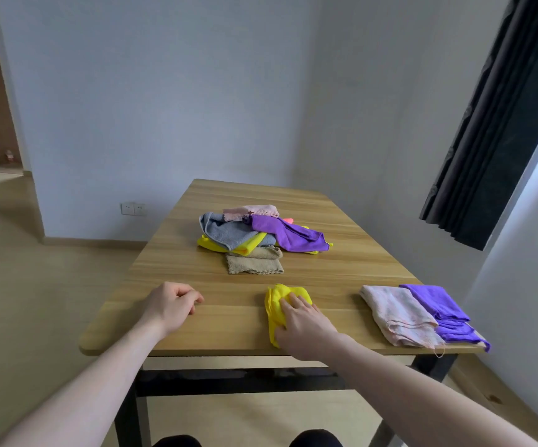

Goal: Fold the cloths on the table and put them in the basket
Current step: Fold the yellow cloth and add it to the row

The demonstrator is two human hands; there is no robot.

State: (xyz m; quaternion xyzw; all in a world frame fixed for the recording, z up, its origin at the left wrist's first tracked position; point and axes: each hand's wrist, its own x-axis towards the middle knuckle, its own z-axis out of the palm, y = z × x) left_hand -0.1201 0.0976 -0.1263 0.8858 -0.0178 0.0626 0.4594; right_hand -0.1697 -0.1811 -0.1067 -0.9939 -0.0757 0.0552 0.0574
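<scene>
A folded yellow cloth (275, 304) lies near the front edge of the wooden table (222, 337). My right hand (303, 324) rests flat on it, fingers fairly straight, thumb along the cloth's near end. My left hand (172, 303) sits on the bare table to the left, fingers loosely curled, holding nothing. In the table's middle is a loose pile of cloths (254, 235): grey, yellow, purple, pink, and a beige one (254, 262) at the front. At the front right lie a folded pale pink cloth (396, 314) and a folded purple cloth (438, 308), side by side. No basket is in view.
The table stands in a room corner, with white walls behind and to the right. A dark curtain (499, 130) hangs at the right. Open floor (35, 279) lies left of the table. My knees show under the front edge.
</scene>
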